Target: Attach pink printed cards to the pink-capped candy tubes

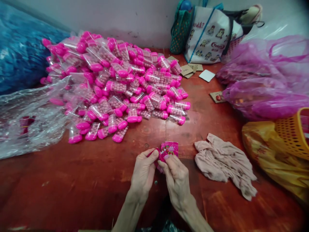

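Note:
Low in the middle of the head view, my two hands meet over a small pink printed card (172,147) with a picture and pale lettering. My left hand (144,169) is closed, its thumb and fingers pinching a dark pink piece at the card's left side; whether this is a second card or a folded part, I cannot tell. With thumb and fingertips, my right hand (177,174) grips the card's lower edge. Beyond them lies a large heap of clear bottles with bright pink caps (116,87), filled with small pink balls.
A crumpled beige cloth (223,162) lies right of my hands. Clear plastic sheeting (36,129) and a blue bag (21,48) are at left. Purple bags (263,83), a yellow basket (292,135) and a white printed tote (207,35) line the right side. Cardboard pieces (187,71) lie near the wall.

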The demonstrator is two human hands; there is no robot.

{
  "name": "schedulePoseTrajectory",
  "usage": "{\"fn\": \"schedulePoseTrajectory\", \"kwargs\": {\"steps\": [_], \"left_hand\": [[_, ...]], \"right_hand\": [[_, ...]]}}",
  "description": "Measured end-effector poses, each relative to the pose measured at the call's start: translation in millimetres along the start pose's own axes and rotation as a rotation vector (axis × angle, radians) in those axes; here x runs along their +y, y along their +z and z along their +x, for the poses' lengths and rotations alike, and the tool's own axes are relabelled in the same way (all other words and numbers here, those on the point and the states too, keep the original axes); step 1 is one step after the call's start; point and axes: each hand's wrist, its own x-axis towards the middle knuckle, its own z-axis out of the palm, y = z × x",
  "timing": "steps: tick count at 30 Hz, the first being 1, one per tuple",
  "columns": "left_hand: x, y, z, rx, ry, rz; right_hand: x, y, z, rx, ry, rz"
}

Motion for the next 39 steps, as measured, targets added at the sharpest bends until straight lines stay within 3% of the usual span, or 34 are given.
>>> {"fn": "schedulePoseTrajectory", "kwargs": {"steps": [6,11,14,16,19,23,25,29,33,36,39], "left_hand": [[-3.1,-4.3,3.6,0.020,0.003,-0.034],[0.4,-6.2,2.4,0.044,0.142,0.078],[-0.4,-10.0,2.9,0.101,0.270,0.140],[-1.9,-14.0,4.6,0.131,0.387,0.236],[-2.0,-19.4,7.8,0.189,0.528,0.372],[1.1,-22.6,8.4,0.226,0.572,0.390],[3.0,-23.9,6.9,0.175,0.605,0.435],[11.5,-31.1,3.7,-0.034,0.646,0.577],[25.1,-41.8,0.8,-0.132,0.665,0.736],[31.6,-49.1,-0.8,-0.102,0.637,0.638],[36.9,-57.4,-0.4,-0.013,0.550,0.342]], "right_hand": [[-1.0,1.6,-1.5,-0.010,-0.025,-0.055],[-2.7,-3.8,4.4,-0.129,0.233,0.178],[-6.3,-3.5,7.6,-0.118,0.336,0.195],[-8.1,-1.6,7.9,-0.084,0.308,0.160],[-8.3,1.5,7.3,-0.045,0.148,0.050],[-4.9,4.2,8.0,-0.025,0.008,-0.099],[-2.7,4.8,8.7,-0.028,-0.013,-0.131],[0.3,5.9,10.0,-0.050,-0.021,-0.149],[-4.4,7.4,12.5,-0.165,-0.033,-0.170],[-16.3,7.0,16.1,-0.265,-0.025,-0.145],[-32.4,9.5,25.4,-0.366,-0.016,-0.044]]}}
